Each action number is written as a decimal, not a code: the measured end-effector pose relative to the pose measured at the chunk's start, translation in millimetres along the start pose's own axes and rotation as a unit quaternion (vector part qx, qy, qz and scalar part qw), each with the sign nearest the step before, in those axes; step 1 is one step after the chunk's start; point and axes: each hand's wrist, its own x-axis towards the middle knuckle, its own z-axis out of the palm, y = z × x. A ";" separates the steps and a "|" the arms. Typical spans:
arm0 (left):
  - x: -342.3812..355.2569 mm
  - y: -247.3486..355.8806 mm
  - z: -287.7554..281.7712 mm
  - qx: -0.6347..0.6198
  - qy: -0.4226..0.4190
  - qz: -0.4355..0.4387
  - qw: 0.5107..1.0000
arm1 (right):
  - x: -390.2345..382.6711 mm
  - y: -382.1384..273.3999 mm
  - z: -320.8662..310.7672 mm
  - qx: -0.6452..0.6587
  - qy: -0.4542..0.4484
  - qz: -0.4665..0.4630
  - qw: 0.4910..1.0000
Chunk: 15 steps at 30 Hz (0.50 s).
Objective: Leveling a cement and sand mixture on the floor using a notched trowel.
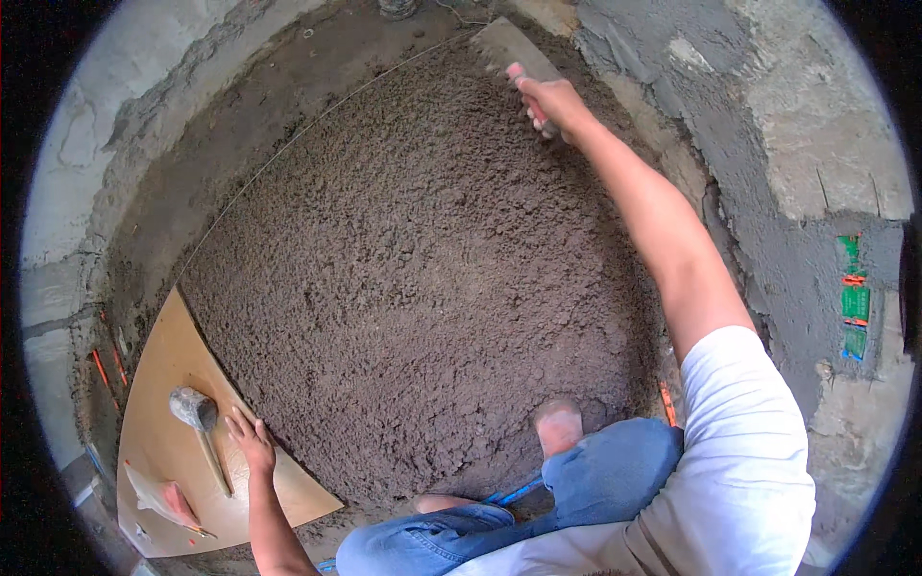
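Note:
At the far end of the mortar bed, my right hand [557, 108] is closed round the pinkish-red handle of a flat plastering trowel [523, 50]. Its grey rectangular blade lies at the mortar's far edge, close to the wall. The rough, crumbly brown mortar [413, 259] fills the middle of the view. At the lower left, my left hand [252, 442] rests with fingers spread on the edge of a glossy tan tile [173, 360]. Beside that hand, on the tile, lies a mallet [197, 411] with a grey head and pale handle.
A plastic bag [154, 494] with something red inside lies on the tile. A thin string [288, 144] runs along the mortar's left side. Rough grey walls [788, 106] stand around, with a green box [855, 298] set in the right one. My bare foot [559, 427] presses near the mortar's front.

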 end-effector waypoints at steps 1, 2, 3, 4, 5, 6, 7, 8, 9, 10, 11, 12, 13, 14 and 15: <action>1.3 2.1 4.2 -0.002 -0.002 0.002 1.000 | 11.7 3.6 -3.0 -0.007 0.022 -0.003 1.000; 1.9 3.3 5.1 -0.008 -0.004 0.003 1.000 | 20.2 1.9 -3.8 0.037 0.021 0.000 0.999; 2.5 4.4 5.7 -0.013 -0.006 0.005 1.000 | 24.5 3.6 -5.4 0.035 0.022 0.000 0.999; 1.1 4.9 3.4 -0.013 -0.006 0.002 1.000 | 25.0 -0.5 0.1 0.089 0.027 0.017 0.995; 0.3 6.1 1.9 -0.014 -0.013 0.000 1.000 | 24.8 -4.1 4.8 0.143 0.033 0.034 0.989; 0.4 7.3 0.2 -0.016 -0.021 -0.001 1.000 | 21.2 -4.8 6.5 0.200 0.024 0.048 0.978; -0.5 6.9 -1.6 -0.015 -0.021 -0.004 1.000 | 18.9 -5.8 8.1 0.200 0.022 0.049 0.978; -1.4 6.5 -3.3 -0.022 -0.019 -0.002 1.000 | 16.7 -6.6 9.9 0.192 0.006 0.053 0.980; -2.5 6.2 -5.1 -0.029 -0.016 0.000 0.999 | 15.2 -7.2 12.0 0.184 -0.009 0.058 0.981; -1.6 8.7 -5.3 -0.030 -0.018 0.002 0.999 | 17.8 -6.9 11.5 0.183 -0.007 0.059 0.981; -1.0 11.5 -5.4 -0.039 -0.020 -0.003 0.999 | 22.6 -8.4 13.0 0.208 0.005 0.067 0.976; -0.3 14.8 -4.9 -0.047 -0.023 -0.007 0.999 | 25.3 -8.4 12.8 0.233 0.018 0.075 0.969; -0.5 16.2 -5.8 -0.046 -0.022 -0.009 0.999 | 23.4 -11.4 16.0 0.234 0.016 0.075 0.969; -0.4 18.2 -5.9 -0.046 -0.024 -0.015 0.999 | 20.2 -13.6 17.8 0.281 0.020 0.083 0.956; 0.2 19.8 -6.6 -0.046 -0.027 -0.021 0.998 | 16.3 -14.9 20.2 0.326 0.024 0.090 0.941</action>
